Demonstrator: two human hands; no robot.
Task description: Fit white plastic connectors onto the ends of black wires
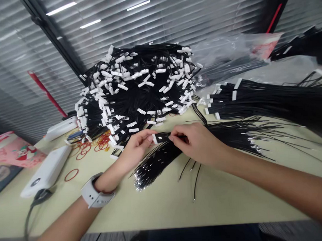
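Observation:
Between the thumb and fingers of my left hand (138, 147) is a small white connector housing (154, 138). Close on its right, my right hand (196, 142) pinches at the black wires leading to the housing; the exact wire in the fingertips is hard to make out. Under both hands lies a loose bundle of black wires (157, 160) with shiny metal terminals at its left end. A few single wires (196, 183) stick out toward the front edge.
A big heap of black wires with white connectors (145, 89) stands behind my hands. More bundled cables (259, 97) and plastic bags (224, 52) lie to the right. Left are rubber bands (71, 174), a white power strip (46, 173) and a pink patterned bag (16, 149).

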